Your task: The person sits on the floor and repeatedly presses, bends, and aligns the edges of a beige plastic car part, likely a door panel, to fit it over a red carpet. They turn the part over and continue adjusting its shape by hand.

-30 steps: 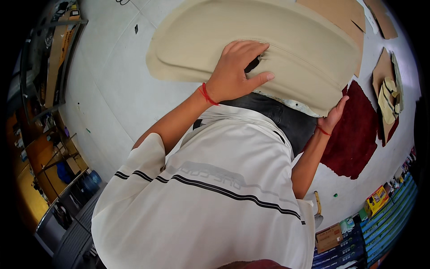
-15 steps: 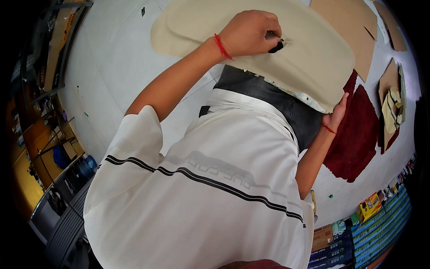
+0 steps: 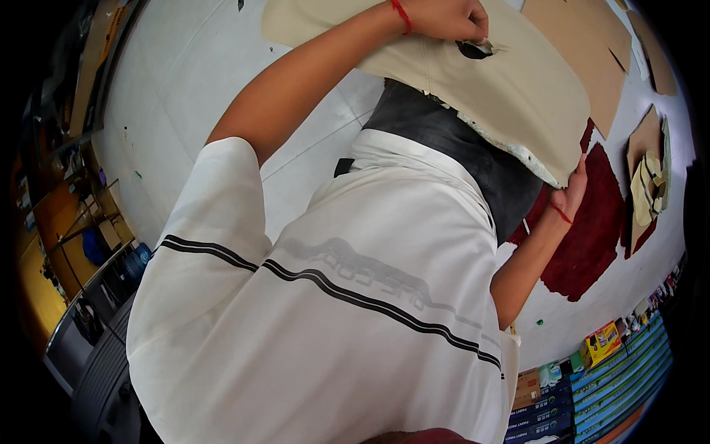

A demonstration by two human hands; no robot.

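Observation:
A large beige covered panel [image 3: 518,96] with a curved outline rests over my lap, its near edge rough and whitish underneath. A dark hole [image 3: 473,50] is in its surface, with creases in the covering beside it. My left hand [image 3: 447,18] is at the top of the view, its fingers pinched together at the far rim of the hole, on the beige covering. My right hand [image 3: 571,191] grips the panel's near right corner, fingers along the outer side; part of the grip is hidden under the panel.
Dark red fabric [image 3: 588,229] lies on the white tiled floor [image 3: 185,111] to the right. Brown cardboard sheets [image 3: 577,44] are beyond the panel. Beige scraps on cardboard [image 3: 647,185] lie far right. Shelving [image 3: 70,244] stands left; boxes [image 3: 540,407] sit lower right.
My left hand has moved away from me to the hole's far rim, leaving more of the hole in sight. The panel and my right hand sit slightly further right in the view.

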